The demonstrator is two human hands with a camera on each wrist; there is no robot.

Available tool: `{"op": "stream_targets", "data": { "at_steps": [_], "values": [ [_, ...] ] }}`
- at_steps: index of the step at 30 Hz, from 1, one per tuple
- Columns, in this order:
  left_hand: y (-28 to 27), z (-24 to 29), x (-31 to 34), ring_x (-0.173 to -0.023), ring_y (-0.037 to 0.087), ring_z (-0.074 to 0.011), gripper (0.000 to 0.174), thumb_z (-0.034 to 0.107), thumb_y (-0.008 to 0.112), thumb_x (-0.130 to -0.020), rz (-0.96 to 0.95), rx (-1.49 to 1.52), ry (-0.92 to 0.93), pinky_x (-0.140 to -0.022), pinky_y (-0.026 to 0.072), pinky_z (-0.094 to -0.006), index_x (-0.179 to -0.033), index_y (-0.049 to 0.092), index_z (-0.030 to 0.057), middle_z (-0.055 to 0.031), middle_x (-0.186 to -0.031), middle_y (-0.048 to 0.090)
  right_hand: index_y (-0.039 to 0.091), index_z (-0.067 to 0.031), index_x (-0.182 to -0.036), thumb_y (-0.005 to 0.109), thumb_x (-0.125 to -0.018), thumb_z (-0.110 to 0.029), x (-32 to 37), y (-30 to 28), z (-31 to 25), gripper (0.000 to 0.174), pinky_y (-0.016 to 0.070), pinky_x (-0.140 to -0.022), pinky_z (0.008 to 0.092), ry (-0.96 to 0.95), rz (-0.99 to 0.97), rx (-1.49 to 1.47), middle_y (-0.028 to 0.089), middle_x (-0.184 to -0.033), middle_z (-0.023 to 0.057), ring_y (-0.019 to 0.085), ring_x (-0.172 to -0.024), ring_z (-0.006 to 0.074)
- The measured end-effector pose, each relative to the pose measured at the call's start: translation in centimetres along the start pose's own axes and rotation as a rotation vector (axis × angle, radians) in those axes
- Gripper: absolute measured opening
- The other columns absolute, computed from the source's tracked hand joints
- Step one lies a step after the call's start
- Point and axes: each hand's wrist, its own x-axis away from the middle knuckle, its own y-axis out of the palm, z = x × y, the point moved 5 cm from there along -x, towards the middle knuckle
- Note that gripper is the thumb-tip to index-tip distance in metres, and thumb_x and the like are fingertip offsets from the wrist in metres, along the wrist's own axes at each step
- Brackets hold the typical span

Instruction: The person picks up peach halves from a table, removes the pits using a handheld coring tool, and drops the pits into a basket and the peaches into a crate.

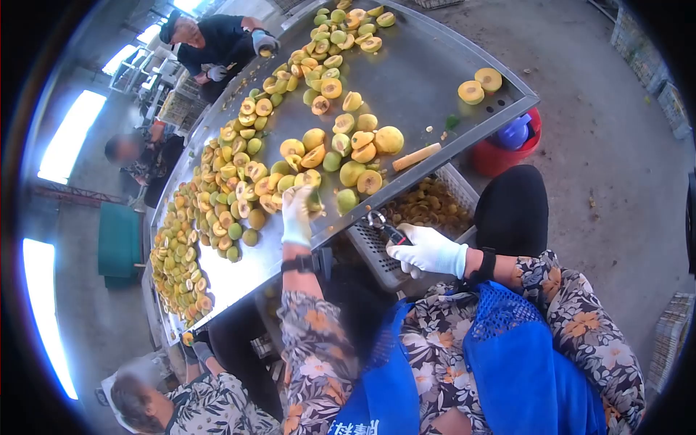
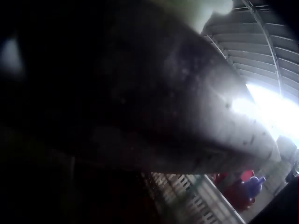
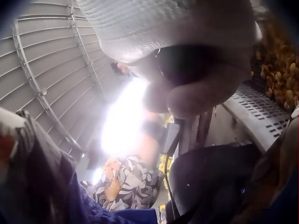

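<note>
My white-gloved left hand (image 1: 296,216) is at the near edge of the metal table, its fingers around a greenish-yellow peach half (image 1: 315,200), partly hidden by the glove. More halved yellow peaches (image 1: 291,148) lie just beyond it. To the right, over a crate, my gloved right hand (image 1: 429,251) grips a hand tool (image 1: 396,235) with a black-and-red handle and a ring-shaped metal head. In the right wrist view, the curled gloved fingers (image 3: 191,95) wrap the dark handle. The left wrist view is mostly dark, with a pale glove part (image 2: 217,8) at its top.
Peach halves heap along the metal table (image 1: 428,65). A wooden stick (image 1: 417,157) lies by its near edge. Below stands a perforated crate (image 1: 464,190) of brown pieces; a red bucket (image 1: 500,161) with a purple item is beside it. Other people (image 1: 217,45) work around the table.
</note>
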Motion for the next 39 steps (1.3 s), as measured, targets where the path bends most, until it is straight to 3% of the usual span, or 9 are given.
{"op": "stream_targets", "data": {
  "at_steps": [5,15,19,25,27,29,31,36,39],
  "values": [
    [4.9,5.0,10.3,-0.078,0.068,-0.0328,0.069,0.064,0.040,-0.090,-0.168,0.772,-0.047,-0.058,0.0566,-0.0374,-0.128,0.052,0.0070,-0.0168,-0.110,0.065,0.054,-0.0007,-0.106,0.062,-0.090,-0.034,0.0,1.8,-4.5,0.037,0.0511,-0.057,0.0425,-0.624,0.247,0.729,0.064,-0.067,0.0156,0.066,-0.063,0.0336],
    [8.2,4.9,14.8,-0.098,0.063,-0.0275,0.070,0.062,0.036,-0.097,-0.083,0.798,0.107,-0.084,0.0523,-0.0384,-0.127,0.051,0.0004,-0.0195,-0.109,0.064,0.052,-0.0018,-0.096,0.060,-0.090,-0.029,0.2,3.8,-6.5,0.030,0.0504,-0.064,0.0474,-0.531,0.243,0.698,0.064,-0.077,0.0205,0.064,-0.073,0.0414],
    [8.3,4.0,15.0,-0.093,0.063,-0.0275,0.056,0.050,0.042,-0.100,-0.019,0.706,0.200,-0.085,0.0505,-0.0367,-0.121,0.052,-0.0010,-0.0182,-0.105,0.065,0.053,0.0008,-0.101,0.057,-0.090,-0.026,-0.2,4.0,-5.9,0.029,0.0511,-0.069,0.0471,-0.386,0.180,0.764,0.065,-0.080,0.0230,0.064,-0.079,0.0420],
    [7.5,5.0,16.0,-0.072,0.066,-0.0185,0.042,0.036,0.039,-0.103,0.404,-0.506,0.968,-0.053,0.0492,-0.0220,-0.109,0.058,-0.0009,-0.0173,-0.092,0.068,0.054,0.0022,-0.097,0.060,-0.089,-0.028,-0.4,3.4,-5.5,0.032,0.0523,-0.068,0.0424,-0.155,-0.186,0.520,0.066,-0.078,0.0206,0.066,-0.076,0.0394],
    [7.7,6.1,16.4,-0.067,0.065,-0.0176,0.043,0.038,0.041,-0.102,0.319,-0.197,0.672,-0.048,0.0471,-0.0219,-0.108,0.059,-0.0002,-0.0171,-0.089,0.068,0.056,0.0022,-0.096,0.061,-0.087,-0.028,-0.1,2.8,-5.7,0.032,0.0522,-0.068,0.0414,0.042,-0.265,0.456,0.067,-0.079,0.0211,0.067,-0.077,0.0381],
    [7.8,5.9,16.5,-0.061,0.064,-0.0167,0.044,0.040,0.042,-0.101,0.231,0.099,0.371,-0.044,0.0449,-0.0218,-0.107,0.059,0.0005,-0.0168,-0.087,0.069,0.056,-0.0028,-0.100,0.063,-0.086,-0.022,-1.2,2.3,-5.2,0.025,0.0471,-0.047,0.0373,-0.259,-0.211,0.722,0.063,-0.066,0.0138,0.063,-0.052,0.0262],
    [7.7,5.3,16.3,-0.059,0.061,-0.0166,0.039,0.032,0.048,-0.100,0.107,0.256,0.133,-0.038,0.0435,-0.0246,-0.106,0.059,-0.0047,-0.0122,-0.089,0.064,0.056,-0.0012,-0.099,0.063,-0.086,-0.024,-2.2,2.2,-4.2,0.027,0.0498,-0.054,0.0420,-0.487,-0.122,0.852,0.064,-0.069,0.0191,0.065,-0.061,0.0356],
    [8.6,4.4,16.0,-0.063,0.062,-0.0177,0.041,0.034,0.048,-0.100,0.115,0.333,0.085,-0.046,0.0494,-0.0275,-0.104,0.059,-0.0049,-0.0118,-0.086,0.064,0.056,0.0013,-0.103,0.059,-0.087,-0.025,-1.1,3.5,-5.2,0.031,0.0520,-0.070,0.0450,-0.371,-0.016,0.800,0.067,-0.079,0.0217,0.066,-0.078,0.0403],
    [8.4,3.8,15.4,-0.069,0.065,-0.0201,0.045,0.038,0.039,-0.102,0.386,0.456,0.427,-0.059,0.0526,-0.0260,-0.110,0.056,-0.0034,-0.0153,-0.090,0.066,0.054,-0.0012,-0.094,0.057,-0.091,-0.020,-0.9,4.9,-4.0,0.020,0.0468,-0.046,0.0342,-0.060,-0.225,0.208,0.060,-0.068,0.0102,0.060,-0.052,0.0215]
  ]
}}
